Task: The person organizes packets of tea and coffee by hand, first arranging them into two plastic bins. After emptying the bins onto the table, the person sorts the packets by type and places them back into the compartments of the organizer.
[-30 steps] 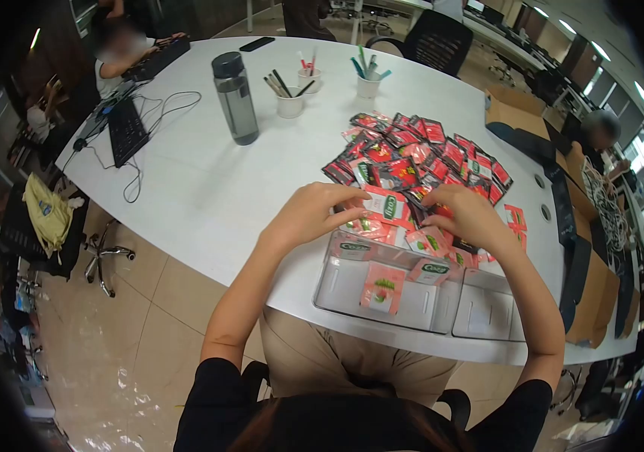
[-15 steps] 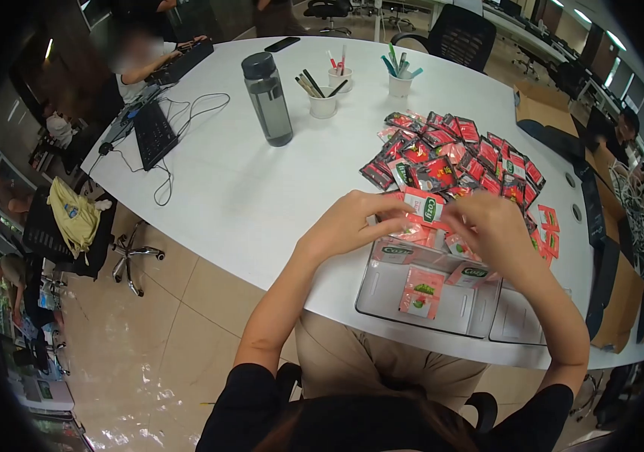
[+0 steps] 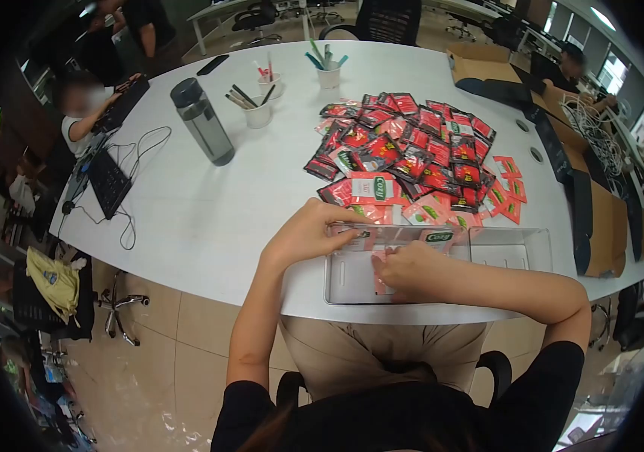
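Note:
A clear plastic tray (image 3: pixel 335 290) stands at the table's front edge. My right hand (image 3: pixel 416 270) reaches into it, fingers bunched on a pink sachet (image 3: pixel 380 280) that they partly cover. My left hand (image 3: pixel 303 235) is at the tray's back left corner, thumb and forefinger pinching its back rim. Through the back wall show pink sachets with a green Cozy label (image 3: pixel 437 237). Just behind the tray, a pink Cozy sachet (image 3: pixel 373 188) lies flat at the front of a heap of red and black sachets (image 3: pixel 412 147).
A second clear compartment (image 3: pixel 514 252) adjoins at the right. Loose pink sachets (image 3: pixel 512 190) lie beside the heap. A dark water bottle (image 3: pixel 205 124), pen cups (image 3: pixel 257 113), a keyboard (image 3: pixel 109 184) and opened cardboard boxes (image 3: pixel 604 218) are on the table. People are nearby.
My right hand has moved down into the tray onto the pink sachet. My left hand has shifted from a Cozy sachet to the tray's rim. The camera view has turned right.

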Motion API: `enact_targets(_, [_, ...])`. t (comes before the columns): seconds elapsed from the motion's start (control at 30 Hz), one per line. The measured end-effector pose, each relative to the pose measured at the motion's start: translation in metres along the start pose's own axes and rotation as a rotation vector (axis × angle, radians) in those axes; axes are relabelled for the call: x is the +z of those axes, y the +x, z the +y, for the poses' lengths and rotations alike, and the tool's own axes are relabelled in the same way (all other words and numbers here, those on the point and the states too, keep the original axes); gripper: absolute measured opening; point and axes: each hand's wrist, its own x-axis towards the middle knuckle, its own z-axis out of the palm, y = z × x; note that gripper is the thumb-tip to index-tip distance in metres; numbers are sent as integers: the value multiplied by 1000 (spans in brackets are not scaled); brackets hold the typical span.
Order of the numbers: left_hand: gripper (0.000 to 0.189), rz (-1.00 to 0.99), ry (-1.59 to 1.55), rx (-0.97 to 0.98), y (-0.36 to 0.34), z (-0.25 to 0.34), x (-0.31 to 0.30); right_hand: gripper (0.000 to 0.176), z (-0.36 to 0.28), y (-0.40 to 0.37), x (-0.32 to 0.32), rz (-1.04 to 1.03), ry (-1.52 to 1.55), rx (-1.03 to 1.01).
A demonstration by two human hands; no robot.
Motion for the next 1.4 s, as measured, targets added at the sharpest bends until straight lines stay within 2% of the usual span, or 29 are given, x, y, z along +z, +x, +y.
enact_targets(0.07, [27,30,-25,31,-3,-4,5,19,-1,1,6,-8,-42,8])
enact_targets(0.2, [25,30,-78,21,-4,-4,5,5,5,3,28,198,-155,-13])
enact_targets(0.3, [25,8,-96,-37,-4,-1,3,9,-1,-1,21,202,-149,12])
enact_targets(0.4, [25,42,-53,35,-4,-4,5,16,-5,-6,9,265,-120,75])
enact_targets(0.63, [27,49,-88,38,-4,0,5,27,11,-12,-2,496,-66,227])
enact_targets(0.83, [27,58,-53,66,-4,-1,4,41,15,-12,-5,553,-51,284])
enact_targets(1.13, [26,61,-50,73,-3,1,4,52,22,-9,-15,492,40,405])
enact_targets(1.23, [25,53,-34,59,-4,0,4,55,22,-6,-17,517,34,331])
enact_targets(1.4, [24,53,-32,33,-4,-5,5,58,29,1,-9,477,33,337])
